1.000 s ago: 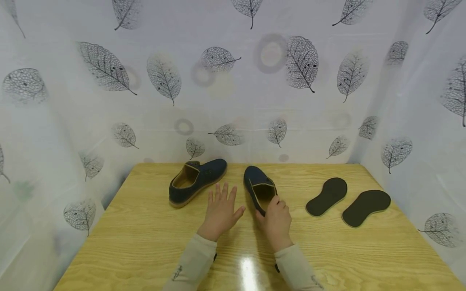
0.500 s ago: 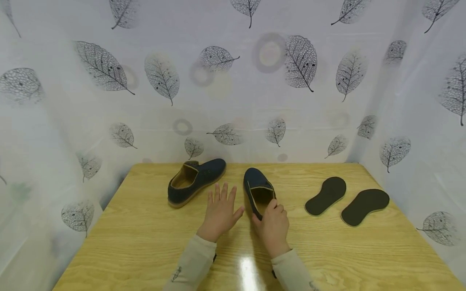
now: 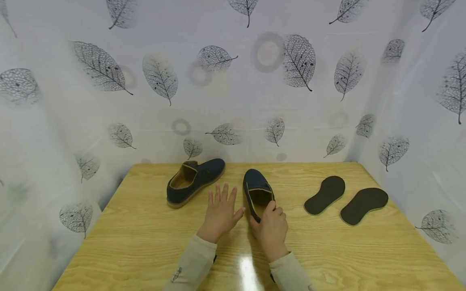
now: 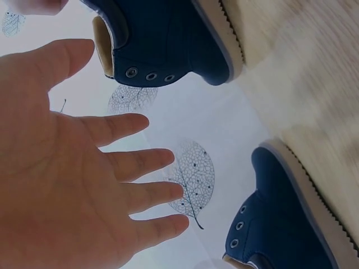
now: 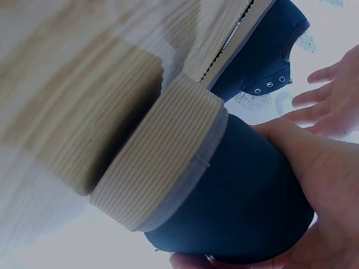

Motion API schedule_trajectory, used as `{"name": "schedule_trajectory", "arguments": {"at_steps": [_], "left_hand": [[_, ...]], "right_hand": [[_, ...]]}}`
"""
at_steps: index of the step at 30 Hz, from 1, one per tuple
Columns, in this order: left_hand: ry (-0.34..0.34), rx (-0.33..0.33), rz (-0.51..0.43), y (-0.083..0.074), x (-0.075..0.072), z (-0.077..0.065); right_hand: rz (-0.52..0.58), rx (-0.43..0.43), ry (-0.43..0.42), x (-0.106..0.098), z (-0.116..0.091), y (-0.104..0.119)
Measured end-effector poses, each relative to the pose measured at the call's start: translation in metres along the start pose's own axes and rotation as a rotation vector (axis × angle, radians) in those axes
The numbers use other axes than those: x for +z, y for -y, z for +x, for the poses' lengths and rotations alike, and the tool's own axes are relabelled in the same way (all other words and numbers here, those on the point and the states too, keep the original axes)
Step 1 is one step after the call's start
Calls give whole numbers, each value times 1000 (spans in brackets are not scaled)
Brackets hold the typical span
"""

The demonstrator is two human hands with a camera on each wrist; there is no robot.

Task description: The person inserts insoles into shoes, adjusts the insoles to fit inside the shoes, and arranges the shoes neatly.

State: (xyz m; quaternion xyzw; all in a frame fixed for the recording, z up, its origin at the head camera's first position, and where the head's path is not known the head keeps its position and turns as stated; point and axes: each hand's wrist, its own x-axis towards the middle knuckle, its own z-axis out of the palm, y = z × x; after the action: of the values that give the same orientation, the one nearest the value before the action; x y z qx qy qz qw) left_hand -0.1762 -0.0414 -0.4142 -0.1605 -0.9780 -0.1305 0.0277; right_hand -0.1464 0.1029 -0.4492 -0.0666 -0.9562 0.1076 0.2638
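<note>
Two navy slip-on style shoes with tan soles and small eyelets are on the wooden table. My right hand [image 3: 271, 230] grips the heel end of the right-hand shoe [image 3: 255, 180], thumb on its left side and fingers at the right rim. In the right wrist view the ribbed heel sole [image 5: 162, 151] shows a dark shadow beneath it. My left hand [image 3: 220, 214] has straight, spread fingers and holds nothing. It is between the two shoes, apart from both in the left wrist view. The other shoe [image 3: 209, 173] lies at the back left, toe angled right.
Two dark insoles, a nearer-middle one [image 3: 325, 196] and an outer one [image 3: 364, 206], lie flat at the table's right. A pale leaf-patterned curtain [image 3: 247, 101] stands behind the table [image 3: 145, 242] and along both sides.
My right hand has drawn the gripped shoe slightly toward me. The left hand, the other shoe and the insoles keep their places, while the head view has shifted a little.
</note>
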Motion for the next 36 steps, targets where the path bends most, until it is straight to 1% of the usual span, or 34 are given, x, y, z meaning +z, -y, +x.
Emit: {"name": "schedule_trajectory", "arguments": {"at_steps": [6,11,13,16,18,19,22,24,25,27,29,30,32,34,36], "left_hand": [[-3,6,5,-1,1,1],[-5,10,0,-5,3,2],[-3,13,5,-7,4,3],[7,11,-23,-11,10,4],[13,4,-74,-14,14,4],[13,-7,-118,-15,17,4],[-4,-41,-279,-24,26,3],[-34,-73,-411,-34,31,0],[-57,-87,-477,-40,34,-1],[-93,-113,-588,-51,40,-4],[-130,-148,-669,-62,45,-6],[-149,-162,-691,-67,49,-7],[-192,-193,-697,-76,54,-6],[-228,-220,-695,-83,57,-5],[-250,-234,-715,-89,60,-2]], "right_hand": [[5,8,-3,0,-1,0],[-3,0,-17,-3,-1,-2],[0,-14,10,-7,-1,-4],[56,-43,117,-23,-1,-8],[111,-50,240,-38,2,-12],[135,-48,310,-46,4,-15],[189,-28,494,-68,12,-28],[208,-7,582,-80,18,-38],[219,1,608,-85,21,-43],[238,23,635,-91,25,-53],[235,38,650,-95,28,-61],[229,40,652,-96,29,-64],[220,43,654,-98,31,-69],[210,39,659,-100,34,-73],[212,37,661,-101,36,-77]]}}
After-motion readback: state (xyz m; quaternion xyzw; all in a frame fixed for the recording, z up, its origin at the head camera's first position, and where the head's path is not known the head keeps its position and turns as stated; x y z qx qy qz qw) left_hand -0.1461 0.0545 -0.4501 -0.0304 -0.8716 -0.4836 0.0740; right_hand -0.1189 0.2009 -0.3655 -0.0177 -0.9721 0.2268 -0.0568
